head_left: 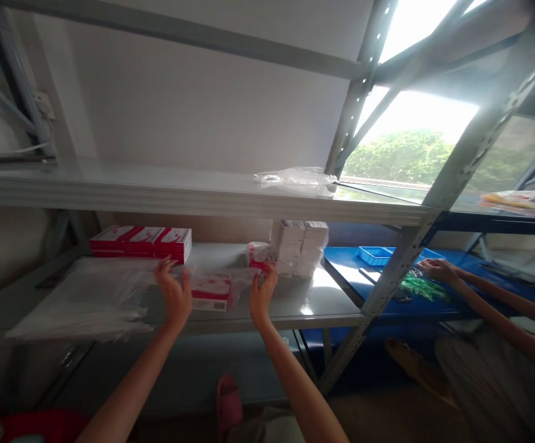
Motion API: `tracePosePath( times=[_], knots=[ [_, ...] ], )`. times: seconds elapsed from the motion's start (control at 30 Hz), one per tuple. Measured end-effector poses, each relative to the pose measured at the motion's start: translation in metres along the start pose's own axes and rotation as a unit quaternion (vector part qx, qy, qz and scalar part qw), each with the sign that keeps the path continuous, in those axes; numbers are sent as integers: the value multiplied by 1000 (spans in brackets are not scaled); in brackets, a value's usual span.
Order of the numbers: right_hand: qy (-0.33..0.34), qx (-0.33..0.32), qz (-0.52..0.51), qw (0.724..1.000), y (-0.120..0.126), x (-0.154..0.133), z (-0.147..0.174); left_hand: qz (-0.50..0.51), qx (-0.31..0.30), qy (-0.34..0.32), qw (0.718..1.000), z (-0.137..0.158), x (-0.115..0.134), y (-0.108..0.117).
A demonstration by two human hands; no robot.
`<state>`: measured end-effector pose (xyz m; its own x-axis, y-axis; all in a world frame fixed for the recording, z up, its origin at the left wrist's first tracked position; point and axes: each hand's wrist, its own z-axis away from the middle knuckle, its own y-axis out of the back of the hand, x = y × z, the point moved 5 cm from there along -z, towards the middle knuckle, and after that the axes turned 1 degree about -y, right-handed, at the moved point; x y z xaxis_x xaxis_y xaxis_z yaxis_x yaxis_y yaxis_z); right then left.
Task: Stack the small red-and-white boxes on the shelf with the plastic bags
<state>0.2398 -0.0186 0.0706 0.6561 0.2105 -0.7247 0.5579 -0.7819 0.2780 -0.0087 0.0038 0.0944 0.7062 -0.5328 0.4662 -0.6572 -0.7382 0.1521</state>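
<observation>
A red and white box lies in a clear plastic bag on the lower shelf, between my two hands. My right hand pinches the bag's loose plastic at the right end. On the other side, my left hand is raised with fingers and thumb apart, close to the box's left end; I see nothing held in it. Behind my left hand stand several red and white boxes in a row. A stack of flat clear plastic bags spreads to the left of that hand.
White cartons wrapped in plastic stand at the back right, beside a small red and white pack. Overhead runs the upper shelf edge. A metal post separates a blue table, where a co-worker's hands handle green material.
</observation>
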Motion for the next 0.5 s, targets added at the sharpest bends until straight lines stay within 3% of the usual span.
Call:
tracePosePath(
  times=[0.03,0.1,0.17,0.23,0.3,0.5],
  knots=[
    [97,-47,17,994,-5,-20,3,2,-87,-105,991,1,18,-10],
    [257,-184,82,945,-22,-51,12,-43,-276,-266,923,10,41,-30],
    [315,-284,176,888,-38,-61,18,-118,-390,-330,852,17,40,-40],
    [321,-324,250,854,-44,-57,19,-176,-415,-340,825,18,30,-36],
    [362,-344,272,823,-44,-51,27,-194,-409,-355,818,21,20,-24],
    [549,-301,194,755,-28,-46,71,-119,-346,-457,811,63,14,22]
  ],
)
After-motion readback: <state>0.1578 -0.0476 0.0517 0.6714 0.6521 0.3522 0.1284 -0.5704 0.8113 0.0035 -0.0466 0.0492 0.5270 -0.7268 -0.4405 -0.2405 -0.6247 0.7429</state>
